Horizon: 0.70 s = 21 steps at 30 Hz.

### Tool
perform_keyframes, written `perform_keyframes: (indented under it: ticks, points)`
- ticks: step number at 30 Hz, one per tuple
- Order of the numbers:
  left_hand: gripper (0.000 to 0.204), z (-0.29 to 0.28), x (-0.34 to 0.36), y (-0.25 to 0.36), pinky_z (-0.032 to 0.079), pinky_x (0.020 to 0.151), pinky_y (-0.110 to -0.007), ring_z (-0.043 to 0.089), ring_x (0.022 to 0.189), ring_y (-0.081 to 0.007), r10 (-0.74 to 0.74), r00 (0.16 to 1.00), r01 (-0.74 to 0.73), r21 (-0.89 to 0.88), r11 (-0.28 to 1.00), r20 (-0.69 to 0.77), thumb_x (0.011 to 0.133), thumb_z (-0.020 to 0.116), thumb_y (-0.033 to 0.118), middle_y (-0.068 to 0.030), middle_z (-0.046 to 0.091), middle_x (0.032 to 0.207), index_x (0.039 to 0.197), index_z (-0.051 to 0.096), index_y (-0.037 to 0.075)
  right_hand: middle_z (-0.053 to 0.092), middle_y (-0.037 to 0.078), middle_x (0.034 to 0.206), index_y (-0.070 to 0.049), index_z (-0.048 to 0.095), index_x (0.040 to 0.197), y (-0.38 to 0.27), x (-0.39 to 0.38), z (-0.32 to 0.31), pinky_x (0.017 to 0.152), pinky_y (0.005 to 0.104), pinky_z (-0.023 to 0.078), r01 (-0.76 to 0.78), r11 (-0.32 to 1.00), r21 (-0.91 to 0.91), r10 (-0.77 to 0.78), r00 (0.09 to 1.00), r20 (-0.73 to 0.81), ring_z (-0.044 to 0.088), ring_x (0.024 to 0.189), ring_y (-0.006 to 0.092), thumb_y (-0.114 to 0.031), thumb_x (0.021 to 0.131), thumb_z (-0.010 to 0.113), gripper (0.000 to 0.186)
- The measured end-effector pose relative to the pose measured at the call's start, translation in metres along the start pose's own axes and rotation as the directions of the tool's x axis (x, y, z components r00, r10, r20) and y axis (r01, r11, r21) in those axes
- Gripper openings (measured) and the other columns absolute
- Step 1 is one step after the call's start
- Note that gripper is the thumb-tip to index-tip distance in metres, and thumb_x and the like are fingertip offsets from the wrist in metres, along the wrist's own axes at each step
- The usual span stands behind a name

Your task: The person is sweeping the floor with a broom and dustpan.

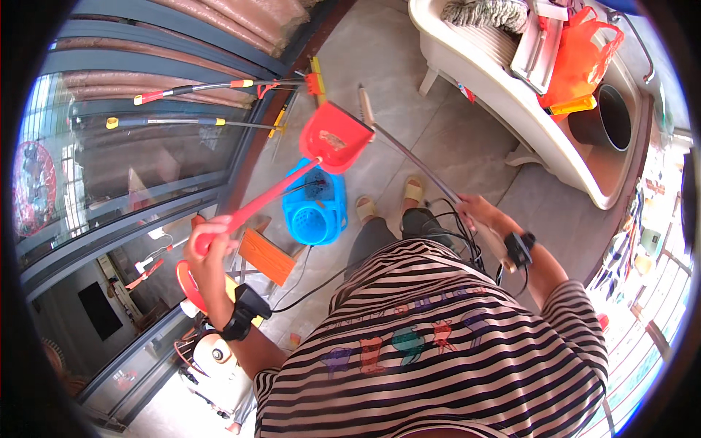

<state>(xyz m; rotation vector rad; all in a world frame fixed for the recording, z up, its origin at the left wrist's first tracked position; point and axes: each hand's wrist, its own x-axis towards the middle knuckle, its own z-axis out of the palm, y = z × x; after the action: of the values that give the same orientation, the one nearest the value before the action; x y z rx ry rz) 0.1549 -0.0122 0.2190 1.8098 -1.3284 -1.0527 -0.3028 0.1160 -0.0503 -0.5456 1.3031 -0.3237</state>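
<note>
My left hand (212, 237) is closed round the long handle of a red dustpan (337, 139), which is raised above the floor with its pan toward the far side. A pale patch of debris or wear marks the inside of the pan; I cannot tell which. In my right hand (478, 210) is the metal pole of a broom (420, 160). The broom's narrow head lies by the pan's right edge; whether they touch is unclear. Below the pan stands a blue mop bucket (315, 219) with a basket insert, partly covered by it.
A small wooden stool (267, 255) stands left of the bucket. Two long-handled cleaning tools (190, 89) lean at the glass doors on the left. At the far right, a white basin (482, 87) holds a red bag (580, 69) and a dark bucket (610, 120). Black cables hang near my legs.
</note>
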Motion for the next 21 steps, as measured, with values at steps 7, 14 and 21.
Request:
perform_keyframes:
  ticks: [7,14,21]
  points:
    - [0.004,0.015,0.001,0.006,0.045,0.056,-0.022,0.062,0.064,-0.0139,0.057,0.995,-0.051,0.069,0.996,-0.082,0.078,0.057,0.003,-0.0105,0.065,0.099,0.081,0.059,0.002,0.046,0.0,0.062,-0.009,0.048,0.084,-0.005,0.101,-0.003,0.034,0.0221,0.036,-0.104,0.932,0.347,0.043,0.983,0.18,0.043,0.043,0.0071,-0.014,0.089,0.049,0.008]
    - [0.007,0.044,0.014,-0.027,0.056,0.065,-0.026,0.062,0.082,-0.0146,0.094,0.992,-0.089,-0.063,0.994,0.08,0.078,0.056,-0.006,-0.0123,0.064,0.099,0.083,0.06,-0.004,0.048,0.0,0.064,-0.01,0.05,0.082,0.084,-0.01,-0.094,0.043,0.0215,0.042,-0.003,0.93,0.368,0.041,0.995,-0.096,0.047,0.051,0.0084,-0.015,0.091,0.05,0.01]
    - [0.007,0.066,0.013,-0.067,0.055,0.064,-0.027,0.063,0.082,-0.0157,0.1,0.98,-0.091,-0.057,0.994,0.17,0.08,0.054,-0.007,-0.0136,0.064,0.101,0.084,0.059,-0.004,0.047,0.0,0.058,-0.011,0.045,0.076,0.1,-0.059,-0.152,0.033,0.0227,0.038,-0.06,0.781,0.621,0.336,0.88,-0.336,0.043,0.039,0.0086,-0.015,0.089,0.048,0.014]
